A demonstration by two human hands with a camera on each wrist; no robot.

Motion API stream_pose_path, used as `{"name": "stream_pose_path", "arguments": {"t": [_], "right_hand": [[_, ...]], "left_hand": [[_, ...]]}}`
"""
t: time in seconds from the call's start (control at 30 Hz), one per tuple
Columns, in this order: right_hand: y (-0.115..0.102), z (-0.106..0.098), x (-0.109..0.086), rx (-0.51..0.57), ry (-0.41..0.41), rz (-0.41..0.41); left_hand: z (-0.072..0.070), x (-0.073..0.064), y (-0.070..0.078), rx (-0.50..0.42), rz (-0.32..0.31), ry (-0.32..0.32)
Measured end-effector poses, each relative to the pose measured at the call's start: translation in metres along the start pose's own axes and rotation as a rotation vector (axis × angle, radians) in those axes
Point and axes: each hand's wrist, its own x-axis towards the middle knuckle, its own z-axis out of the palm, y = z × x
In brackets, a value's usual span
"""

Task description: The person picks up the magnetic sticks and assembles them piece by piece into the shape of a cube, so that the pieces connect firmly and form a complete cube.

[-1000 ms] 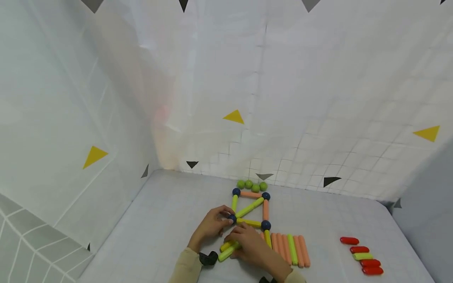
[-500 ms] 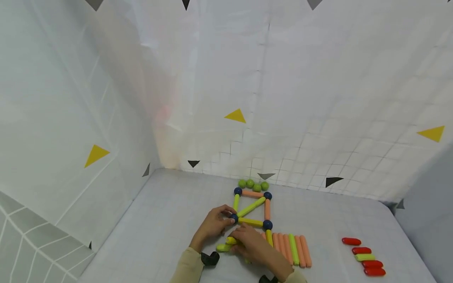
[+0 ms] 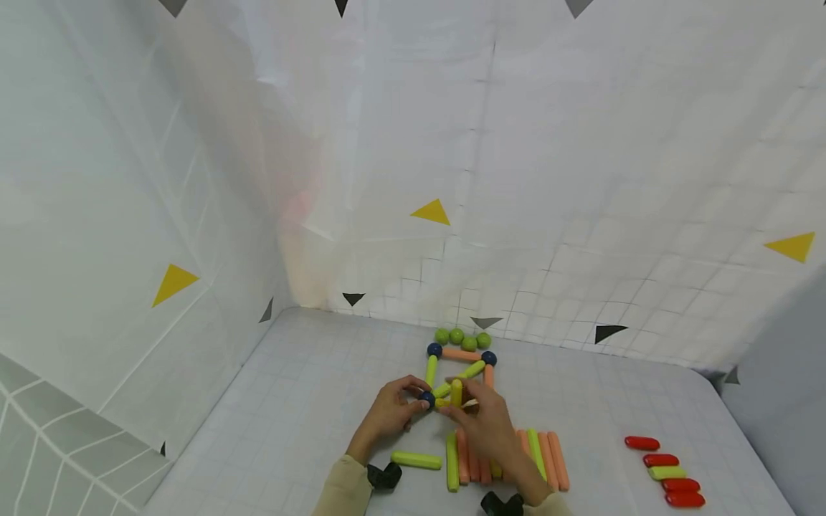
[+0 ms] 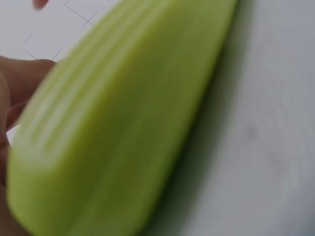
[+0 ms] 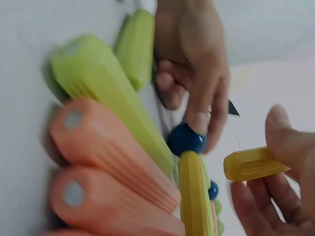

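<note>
My left hand (image 3: 390,408) pinches a dark blue ball (image 3: 427,400) at the near left corner of a flat frame of sticks and balls. Just right of it, my right hand (image 3: 489,424) holds a short yellow stick (image 3: 456,393) between thumb and fingers, raised above the frame. In the right wrist view this yellow stick (image 5: 253,164) is apart from the blue ball (image 5: 187,139). Another yellow stick (image 5: 193,189) runs from that ball. The right hand hides the near right corner. A yellow-green diagonal stick (image 3: 473,370) crosses the frame. A large green stick (image 4: 123,123) fills the left wrist view.
One green stick (image 3: 416,460) lies near the left wrist. Another green stick (image 3: 453,462) edges a row of orange sticks (image 3: 558,459), partly under the right forearm. Green balls (image 3: 469,343) sit behind the frame. Several red pieces (image 3: 684,499) lie far right.
My right hand has moved up and right, lifting the yellow stick and turning it upright. The green stick it held now lies on the table. My left hand stays at the blue ball.
</note>
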Motion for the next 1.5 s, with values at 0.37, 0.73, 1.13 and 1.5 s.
{"name": "stream_pose_path", "arguments": {"t": [0.37,0.73,1.13,1.5], "right_hand": [[0.004,-0.005,0.024,-0.043,0.229,0.053],[0.007,0.023,0.043,-0.047,0.135,-0.095],[0.003,0.028,0.046,-0.126,0.097,-0.141],[0.005,-0.001,0.059,-0.162,-0.193,-0.187]], "left_hand": [[0.001,0.001,-0.003,-0.017,0.007,0.021],[0.001,0.000,-0.004,-0.014,0.017,0.026],[0.004,0.000,-0.005,0.021,0.081,0.075],[0.014,0.000,0.000,0.042,0.176,0.198]]}}
